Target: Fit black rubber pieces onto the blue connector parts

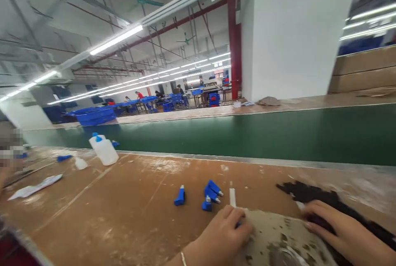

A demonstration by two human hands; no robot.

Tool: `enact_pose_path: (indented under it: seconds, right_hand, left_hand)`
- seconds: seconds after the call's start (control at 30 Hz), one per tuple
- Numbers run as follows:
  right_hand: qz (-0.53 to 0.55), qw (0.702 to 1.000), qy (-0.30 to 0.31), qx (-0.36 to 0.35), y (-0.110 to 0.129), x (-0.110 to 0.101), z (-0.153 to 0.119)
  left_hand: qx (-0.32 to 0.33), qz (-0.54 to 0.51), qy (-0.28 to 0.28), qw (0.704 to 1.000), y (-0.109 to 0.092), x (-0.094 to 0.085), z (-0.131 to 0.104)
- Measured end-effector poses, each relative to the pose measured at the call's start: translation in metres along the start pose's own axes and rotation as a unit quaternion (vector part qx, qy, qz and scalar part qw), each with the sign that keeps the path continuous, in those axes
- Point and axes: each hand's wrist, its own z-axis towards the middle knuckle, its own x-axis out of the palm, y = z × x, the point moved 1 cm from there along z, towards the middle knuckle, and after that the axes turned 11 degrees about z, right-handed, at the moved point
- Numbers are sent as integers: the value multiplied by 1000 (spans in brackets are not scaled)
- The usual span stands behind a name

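Observation:
My left hand rests at the left edge of a beige, brown-stained sheet, its fingers curled round something small and dark that is mostly hidden. Just beyond its fingertips lies a narrow white strip. At the sheet's right edge, my right hand has its thumb and fingers closed about a dark thing I cannot make out. Beside it stretches a row of black pieces. A clear round object sits on the sheet at the bottom. Several small blue pieces with pale tips lie left of the sheet.
A green conveyor belt runs behind the brown worktable. White bottles with blue caps stand at the back left, near a small white bottle and a paper. Part of another person shows at the far left edge.

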Motion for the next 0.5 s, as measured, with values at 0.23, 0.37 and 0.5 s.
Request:
enact_pose_path:
  seconds: [0.23, 0.37, 0.5]
  right_hand:
    - [26, 988, 109, 102, 53, -26, 6]
    - [46, 987, 110, 109, 52, -30, 0]
    - [65, 988, 108, 94, 60, -35, -1]
  left_hand:
    - [-48, -78, 22, 996, -7, -20, 2]
    - [-61, -107, 6, 992, -5, -13, 1]
    - [-65, -108, -26, 992, 1, -4, -2]
